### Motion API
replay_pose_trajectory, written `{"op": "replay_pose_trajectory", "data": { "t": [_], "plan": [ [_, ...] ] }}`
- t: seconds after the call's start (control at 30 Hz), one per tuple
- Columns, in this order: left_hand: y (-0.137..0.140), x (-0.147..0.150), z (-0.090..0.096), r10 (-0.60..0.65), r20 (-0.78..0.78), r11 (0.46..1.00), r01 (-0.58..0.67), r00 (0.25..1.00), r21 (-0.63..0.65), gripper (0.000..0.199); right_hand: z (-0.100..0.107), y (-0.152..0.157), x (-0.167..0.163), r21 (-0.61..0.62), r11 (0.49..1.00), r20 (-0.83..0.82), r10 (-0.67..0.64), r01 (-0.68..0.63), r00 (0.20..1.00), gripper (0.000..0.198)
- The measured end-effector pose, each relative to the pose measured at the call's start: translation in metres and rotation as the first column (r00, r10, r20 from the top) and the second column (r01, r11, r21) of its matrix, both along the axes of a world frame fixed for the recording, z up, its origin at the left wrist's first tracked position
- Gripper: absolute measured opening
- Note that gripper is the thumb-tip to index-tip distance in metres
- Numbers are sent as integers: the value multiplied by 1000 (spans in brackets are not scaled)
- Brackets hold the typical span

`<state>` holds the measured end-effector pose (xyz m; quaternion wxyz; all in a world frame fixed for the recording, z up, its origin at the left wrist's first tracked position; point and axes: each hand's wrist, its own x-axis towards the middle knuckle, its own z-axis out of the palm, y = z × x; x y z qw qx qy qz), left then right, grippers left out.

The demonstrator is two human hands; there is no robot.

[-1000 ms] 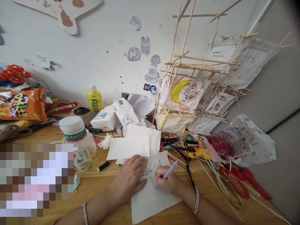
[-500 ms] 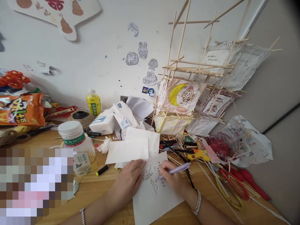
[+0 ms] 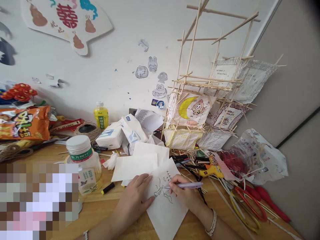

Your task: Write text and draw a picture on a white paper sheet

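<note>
On the wooden table (image 3: pixel 98 203), at the back right, stands a stick frame (image 3: pixel 193 110) with drawn paper panels. In front of the person lies a white sheet (image 3: pixel 166 216) bearing black line drawings and writing. A white-lidded clear jar (image 3: pixel 83 165) stands off to the left. The left hand (image 3: pixel 135 195) rests on the sheet's left edge, fingers extended, gripping nothing. The right hand (image 3: pixel 186 196) has its fingers closed around a lilac pen (image 3: pixel 191 185), tip at the drawing; whether it touches is unclear. A yellow-ended black stub (image 3: pixel 108 188) lies near the jar.

Bare tabletop (image 3: pixel 100 208) between jar (image 3: pixel 83 178) and left hand (image 3: pixel 136 196); glue gun (image 3: pixel 212 170) blocks right, stick frame (image 3: pixel 205 85) behind.
</note>
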<state>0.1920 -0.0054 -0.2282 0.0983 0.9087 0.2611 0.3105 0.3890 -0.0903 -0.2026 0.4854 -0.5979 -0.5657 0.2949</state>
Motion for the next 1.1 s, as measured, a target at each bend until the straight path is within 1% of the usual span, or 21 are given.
{"op": "replay_pose_trajectory", "data": {
  "t": [0.07,0.17,0.3,0.4,0.5,0.63,0.77,0.93,1.1],
  "plan": [
    [1,0,2,23,-25,1000,-24,999,-16,46,-3,1,1,-32,999,-6,4,-4,1000,17],
    [-1,0,7,28,-84,998,-33,996,-58,52,-8,3,1,-38,999,10,7,-6,1000,17],
    [-7,1,12,-26,-182,994,6,983,-113,60,-16,1,-3,-30,999,92,36,-34,995,25],
    [-10,1,15,-67,-251,989,31,966,-145,64,-20,-1,-8,-11,996,137,89,-88,987,30],
    [-11,2,18,-82,-306,984,29,948,-173,68,-19,-1,-13,5,990,173,136,-139,975,30],
    [-12,1,20,-89,-326,984,32,941,-175,72,-17,-3,-17,11,987,213,157,-163,964,29],
    [-12,-1,17,-107,-343,985,52,933,-167,75,-17,-5,-16,2,985,259,169,-175,951,28],
    [-11,-2,14,-112,-353,987,62,929,-151,65,-21,-3,-12,1,982,291,180,-189,940,27],
    [-11,-1,14,-111,-340,987,63,934,-148,65,-21,-3,-12,2,978,302,199,-210,932,28]
  ]
}}
